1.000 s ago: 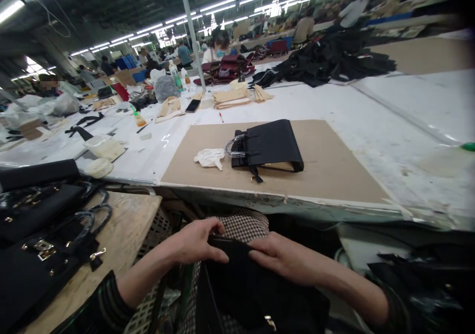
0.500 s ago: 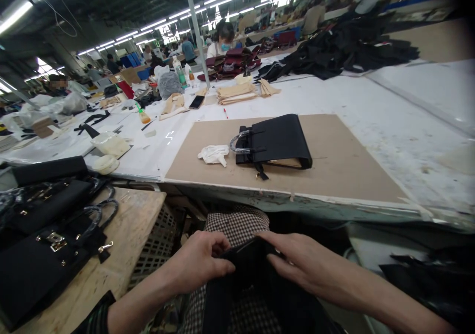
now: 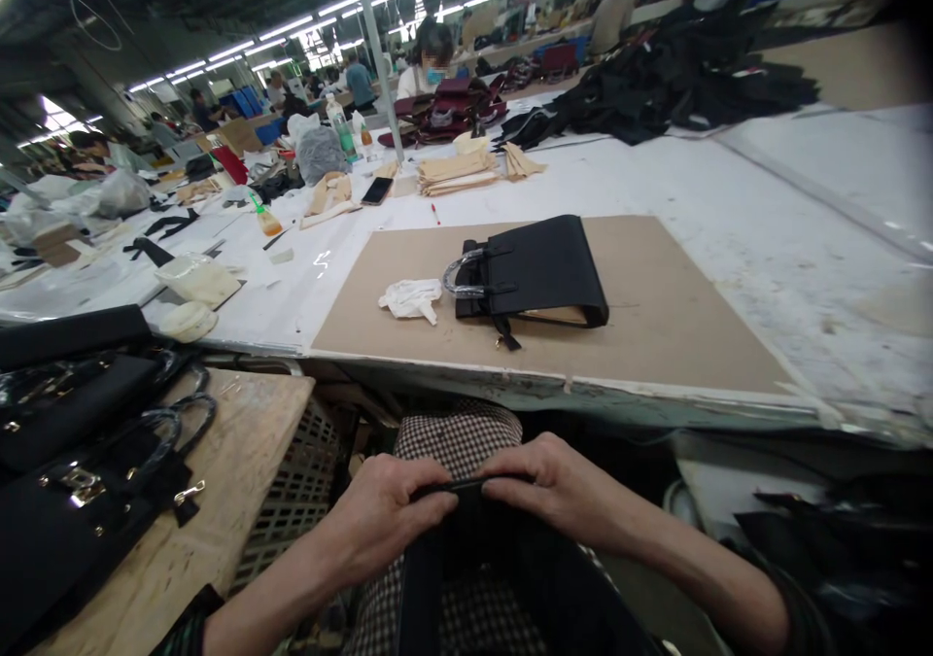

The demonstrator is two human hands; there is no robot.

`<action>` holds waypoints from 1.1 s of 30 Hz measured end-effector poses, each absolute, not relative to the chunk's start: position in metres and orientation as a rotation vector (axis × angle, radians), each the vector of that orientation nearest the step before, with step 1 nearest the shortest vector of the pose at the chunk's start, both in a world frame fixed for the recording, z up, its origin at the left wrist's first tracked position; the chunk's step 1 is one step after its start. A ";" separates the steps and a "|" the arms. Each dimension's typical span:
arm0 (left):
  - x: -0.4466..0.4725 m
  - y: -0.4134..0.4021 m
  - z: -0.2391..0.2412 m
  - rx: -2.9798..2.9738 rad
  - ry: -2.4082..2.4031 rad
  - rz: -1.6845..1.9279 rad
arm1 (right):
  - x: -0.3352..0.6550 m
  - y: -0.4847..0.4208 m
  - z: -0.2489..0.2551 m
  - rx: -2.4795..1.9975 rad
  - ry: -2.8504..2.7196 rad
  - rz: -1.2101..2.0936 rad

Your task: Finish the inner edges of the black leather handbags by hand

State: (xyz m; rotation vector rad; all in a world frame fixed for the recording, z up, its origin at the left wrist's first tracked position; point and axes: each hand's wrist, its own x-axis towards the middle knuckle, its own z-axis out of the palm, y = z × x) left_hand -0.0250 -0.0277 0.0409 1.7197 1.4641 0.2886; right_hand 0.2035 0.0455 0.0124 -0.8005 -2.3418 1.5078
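Over my lap, my left hand (image 3: 390, 512) and my right hand (image 3: 548, 483) pinch the upper edge of a black piece of soft material (image 3: 475, 530), thumbs on the near side. The edge runs nearly straight between the fingertips, and the rest hangs down in dark folds; its exact kind cannot be made out. On the table ahead, a black handbag (image 3: 543, 265) lies on its side on a brown board (image 3: 663, 335), its handles wrapped in clear plastic. Left of the handles is a crumpled white cloth or glove (image 3: 410, 299).
Several black handbags (image 3: 44, 549) with gold hardware fill a wooden stand (image 3: 255, 452) at left. More black pieces (image 3: 838, 549) lie at right. Beyond the board are beige pieces (image 3: 456, 172), a phone (image 3: 377, 190), a glue bottle (image 3: 266, 219) and a black heap (image 3: 671, 83). A person (image 3: 430, 53) sits opposite.
My right hand has moved left, closer to my left hand, and now pinches the black piece's edge. That edge has become straighter. The view has shifted slightly.
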 end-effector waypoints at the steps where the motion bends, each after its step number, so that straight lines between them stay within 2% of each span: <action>1: -0.024 -0.027 0.040 1.727 1.471 0.292 | 0.203 0.045 0.011 -0.798 -2.325 1.515; 10: -0.016 -0.031 0.024 1.436 1.468 0.445 | 0.205 0.039 0.000 -0.838 -2.137 1.700; 25: -0.009 -0.033 0.027 1.667 1.516 0.473 | 0.194 0.026 0.004 -0.822 -2.201 1.549; 33: -0.021 -0.025 0.041 1.697 1.499 0.260 | 0.198 0.040 0.010 -0.793 -2.215 1.807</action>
